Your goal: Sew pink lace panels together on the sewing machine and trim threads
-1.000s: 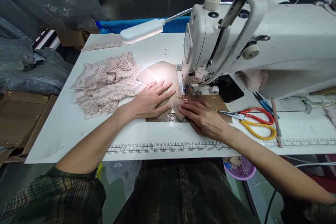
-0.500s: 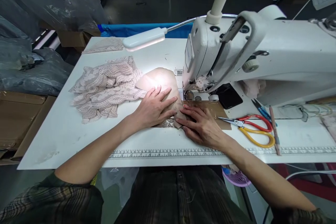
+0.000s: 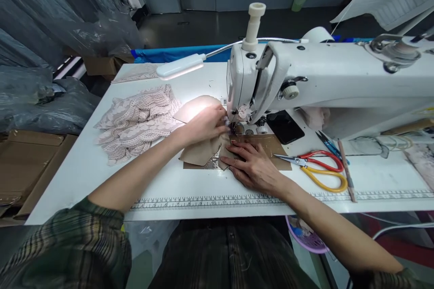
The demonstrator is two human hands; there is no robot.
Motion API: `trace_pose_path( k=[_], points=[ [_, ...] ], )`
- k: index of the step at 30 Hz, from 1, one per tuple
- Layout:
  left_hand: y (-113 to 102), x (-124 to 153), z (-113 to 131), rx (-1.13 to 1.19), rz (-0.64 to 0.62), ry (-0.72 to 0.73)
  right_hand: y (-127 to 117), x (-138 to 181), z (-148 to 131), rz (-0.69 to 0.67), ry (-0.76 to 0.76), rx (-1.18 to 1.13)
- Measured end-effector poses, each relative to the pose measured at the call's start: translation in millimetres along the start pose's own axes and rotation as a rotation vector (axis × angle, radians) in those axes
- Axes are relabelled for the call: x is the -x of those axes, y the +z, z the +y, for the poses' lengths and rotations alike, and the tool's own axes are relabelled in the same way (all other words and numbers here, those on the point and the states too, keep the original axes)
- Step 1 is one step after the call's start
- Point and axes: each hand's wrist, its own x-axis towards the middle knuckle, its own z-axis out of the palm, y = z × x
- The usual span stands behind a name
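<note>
A beige cloth piece [image 3: 200,152] lies beside the needle area of a white sewing machine [image 3: 251,79], with part of it over a brown sheet [image 3: 276,144]. My left hand [image 3: 212,122] has its fingers bent together on the cloth's edge near the presser foot, apparently pinching it; the fingertips are partly hidden. My right hand [image 3: 254,165] rests flat, fingers stretched over the cloth's right edge and the brown sheet. A heap of pale pink lace fabric [image 3: 139,119] lies to the left of the cloth.
Right of my right hand lie scissors [image 3: 313,165] with red and yellow handles, blue snips [image 3: 327,142], a pencil [image 3: 346,171] and a black phone [image 3: 285,127]. A lamp [image 3: 181,67] lights the cloth. A ruler strip [image 3: 210,202] runs along the table's front edge.
My left hand has gone from lying spread on the cloth to bent fingers at its edge by the needle. The cloth's near left part has folded or shifted. The view has shifted.
</note>
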Motion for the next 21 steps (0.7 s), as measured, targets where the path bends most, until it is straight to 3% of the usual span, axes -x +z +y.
trace_pose_path(
  k=[2,6,13,21],
  points=[
    [4,-11,-3,0.066,-0.041,-0.027,0,0,0,-0.003,0.003,0.000],
    [12,-12,-1,0.108,-0.005,-0.084,1,0,1,0.010,0.016,0.016],
    [16,8,14,-0.097,0.111,-0.090,-2,0,-1,0.020,0.116,0.087],
    [30,5,-11,0.053,0.168,0.001,-18,-22,5,-0.054,0.143,0.106]
  ],
)
